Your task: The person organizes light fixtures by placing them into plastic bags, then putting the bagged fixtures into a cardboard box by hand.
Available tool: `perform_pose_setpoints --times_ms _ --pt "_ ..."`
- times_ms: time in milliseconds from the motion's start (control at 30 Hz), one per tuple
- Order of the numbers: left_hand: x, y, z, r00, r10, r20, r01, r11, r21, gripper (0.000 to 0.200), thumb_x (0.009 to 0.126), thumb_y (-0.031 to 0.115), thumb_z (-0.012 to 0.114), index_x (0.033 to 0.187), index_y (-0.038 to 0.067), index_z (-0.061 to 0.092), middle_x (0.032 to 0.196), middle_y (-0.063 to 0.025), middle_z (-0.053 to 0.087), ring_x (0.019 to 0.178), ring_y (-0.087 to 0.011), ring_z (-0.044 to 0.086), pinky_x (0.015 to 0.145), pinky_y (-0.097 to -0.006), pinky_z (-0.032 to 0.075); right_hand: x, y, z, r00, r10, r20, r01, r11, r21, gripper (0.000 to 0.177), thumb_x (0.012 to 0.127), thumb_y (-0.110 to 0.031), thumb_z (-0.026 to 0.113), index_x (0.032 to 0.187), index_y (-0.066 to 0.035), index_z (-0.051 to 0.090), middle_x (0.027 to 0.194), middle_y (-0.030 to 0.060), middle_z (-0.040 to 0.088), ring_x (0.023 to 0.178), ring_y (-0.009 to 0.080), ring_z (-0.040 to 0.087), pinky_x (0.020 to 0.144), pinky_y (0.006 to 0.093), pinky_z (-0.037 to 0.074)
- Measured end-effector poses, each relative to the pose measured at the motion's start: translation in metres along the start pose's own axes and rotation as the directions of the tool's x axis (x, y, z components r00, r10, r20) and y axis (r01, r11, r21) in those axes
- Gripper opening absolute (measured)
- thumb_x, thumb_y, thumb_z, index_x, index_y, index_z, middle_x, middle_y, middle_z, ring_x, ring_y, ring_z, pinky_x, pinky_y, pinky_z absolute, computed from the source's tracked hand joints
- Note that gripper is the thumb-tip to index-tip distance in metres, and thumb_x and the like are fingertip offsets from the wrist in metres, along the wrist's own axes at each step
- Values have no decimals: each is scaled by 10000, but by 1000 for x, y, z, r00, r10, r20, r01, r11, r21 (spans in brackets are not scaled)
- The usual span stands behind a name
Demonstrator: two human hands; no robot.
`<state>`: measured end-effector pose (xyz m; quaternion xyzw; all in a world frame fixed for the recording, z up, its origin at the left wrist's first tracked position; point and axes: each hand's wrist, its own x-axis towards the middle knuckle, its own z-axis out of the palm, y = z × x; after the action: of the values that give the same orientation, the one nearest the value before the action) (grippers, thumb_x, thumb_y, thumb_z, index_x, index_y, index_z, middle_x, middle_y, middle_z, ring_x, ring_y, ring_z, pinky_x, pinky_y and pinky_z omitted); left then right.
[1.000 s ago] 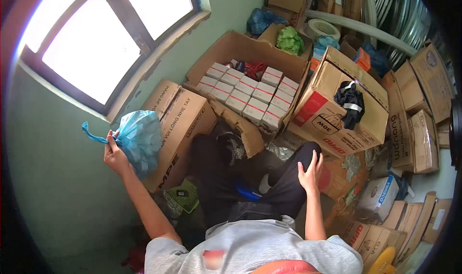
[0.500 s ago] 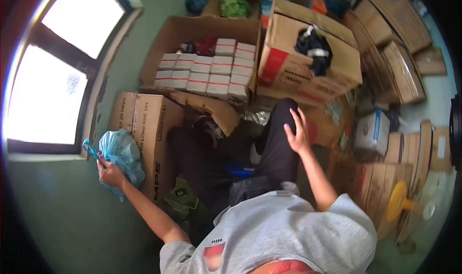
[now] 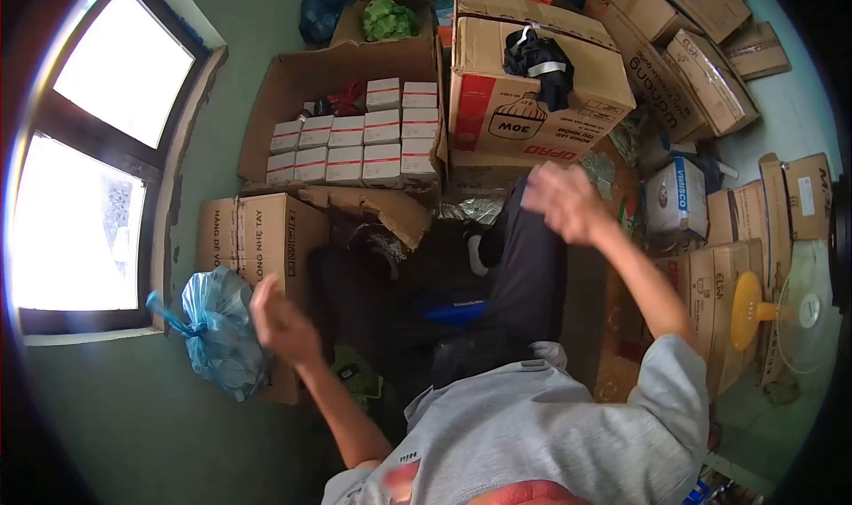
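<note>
My left hand (image 3: pixel 284 323) is raised just right of a tied light-blue plastic bag (image 3: pixel 222 332), in front of a brown carton. It is blurred, with fingers stretched upward and nothing seen in them. The bag bulges with pale contents and rests against the carton (image 3: pixel 253 230) by the wall; its knotted top points toward the window. Above my right knee hangs my right hand (image 3: pixel 568 205), also blurred by motion, fingers extended and loosely apart, holding nothing visible. The big LED bulb carton (image 3: pixel 506 119) stands beyond it.
An open carton (image 3: pixel 342 66) holds rows of small white boxes (image 3: pixel 328 132). A black bundle (image 3: pixel 541 61) lies on the bulb carton. Cartons (image 3: pixel 701 88) are stacked along the right, with a yellow-based fan (image 3: pixel 747 310) nearby. A blue object (image 3: pixel 454 313) lies between my legs.
My left hand has let go of the blue bag's knotted top and moved right, away from it. My right hand has lifted off my right knee. The view has shifted slightly.
</note>
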<state>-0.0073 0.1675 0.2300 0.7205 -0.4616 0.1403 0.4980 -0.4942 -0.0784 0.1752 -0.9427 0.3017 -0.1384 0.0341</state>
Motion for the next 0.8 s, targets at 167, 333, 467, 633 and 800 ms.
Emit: perform_pose_setpoints --times_ms 167,333,467,633,800 --pt "-69 0 38 939 -208 275 274 933 -232 174 988 -79 606 1088 -26 738 1101 -148 762 1019 -246 745 915 -356 578 47 82 33 718 695 -20 -663 693 282 275 1004 -167 566 1175 -50 747 1195 118 757 1120 362 703 994 478 531" --pt "-105 -1 23 890 -388 240 412 909 -60 175 982 -50 628 1101 -9 749 1130 -145 766 1078 -269 739 962 -370 567 25 -4 83 883 -451 132 382 852 359 263 905 -263 660 1093 -134 792 1202 107 729 1262 303 637 1182 547 380" --pt "-107 14 17 879 -320 354 296 948 121 218 929 -38 658 1105 27 770 1290 -121 741 1371 -349 592 1168 -469 438 48 51 128 995 95 -17 -83 935 344 334 927 -253 620 1164 -61 754 1310 149 698 1350 383 563 1149 572 367" --pt "-118 -4 41 864 -313 394 249 946 207 213 909 -15 656 1070 48 780 1346 -116 716 1407 -360 555 1210 -501 380 71 3 98 963 -221 152 137 893 428 228 875 -246 686 985 -74 787 1141 74 767 1281 293 645 1250 653 249" --pt "-119 -50 88 775 -437 455 351 898 264 213 880 -30 625 1014 49 770 1339 -119 719 1419 -385 540 1212 -507 352 83 31 118 983 -163 80 93 828 553 300 891 -218 549 912 -30 781 1050 86 784 1137 283 727 1213 637 317"
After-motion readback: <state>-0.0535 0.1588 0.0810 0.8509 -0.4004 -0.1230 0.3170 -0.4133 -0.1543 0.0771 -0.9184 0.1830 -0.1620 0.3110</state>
